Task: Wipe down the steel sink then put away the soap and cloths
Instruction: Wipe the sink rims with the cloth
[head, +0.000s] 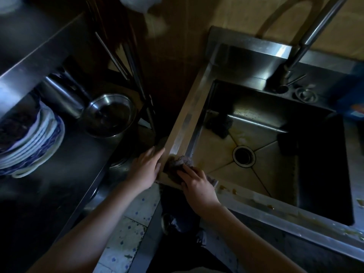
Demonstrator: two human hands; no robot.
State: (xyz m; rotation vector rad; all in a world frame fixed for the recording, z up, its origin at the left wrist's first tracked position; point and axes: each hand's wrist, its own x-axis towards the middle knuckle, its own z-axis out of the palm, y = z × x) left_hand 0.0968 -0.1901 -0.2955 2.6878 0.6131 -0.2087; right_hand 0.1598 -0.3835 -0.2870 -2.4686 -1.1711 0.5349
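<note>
The steel sink (182,123) fills the right half of the head view, with a round drain (243,156) in its stained basin. At the sink's near left corner lies a grey-brown cloth (178,162). My right hand (197,185) presses down on that cloth, its fingers bent over it. My left hand (146,168) rests flat against the outer left edge of the sink, fingers straight. A dark scrubber (219,126) sits in the basin's far left corner. Another dark lump (287,143) lies at the basin's right side. Brown stains mark the front rim (234,191).
A tall steel tap (295,56) rises behind the basin. A blue packet (352,99) stands at the far right. On the dark counter to the left are a stack of blue-patterned plates (33,146) and a steel bowl (110,115). Patterned floor tiles (128,233) show below.
</note>
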